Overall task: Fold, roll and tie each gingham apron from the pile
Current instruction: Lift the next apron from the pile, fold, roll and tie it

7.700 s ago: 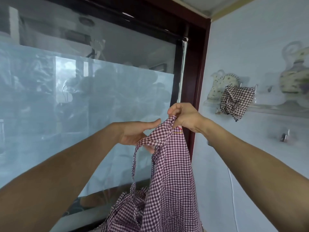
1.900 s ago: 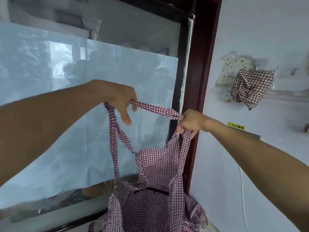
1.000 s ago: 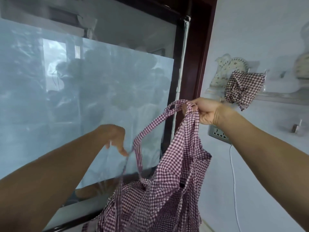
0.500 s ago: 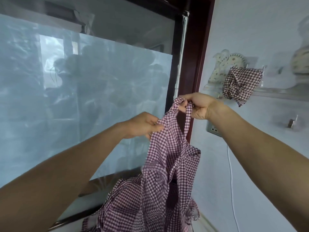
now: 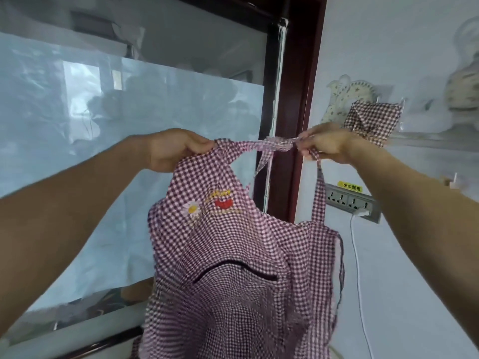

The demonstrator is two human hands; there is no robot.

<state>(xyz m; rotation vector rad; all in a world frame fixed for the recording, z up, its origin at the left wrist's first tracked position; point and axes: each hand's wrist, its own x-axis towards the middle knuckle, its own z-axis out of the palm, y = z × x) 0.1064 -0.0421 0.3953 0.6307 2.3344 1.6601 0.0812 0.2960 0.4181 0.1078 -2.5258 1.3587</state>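
Soft daylight, hazy window glare, edges bowed, perhaps slightly blurred

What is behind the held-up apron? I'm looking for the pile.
Behind the apron show covered glass, a dark frame and wall. No pile shows; the cloth hides whatever lies below.

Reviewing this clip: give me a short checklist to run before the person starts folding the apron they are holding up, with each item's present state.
1. Left hand grips the top corner of the apron: ok.
2. Right hand pinches the neck strap: ok.
3. Top edge stretched level between both hands: not ok, the right side hangs lower, from the strap.
4. Embroidered front faces the person: ok.
5. Waist ties hang untangled: cannot tell, the lower part is blurred.
6. Flat surface ready for folding: cannot tell, none is in view.
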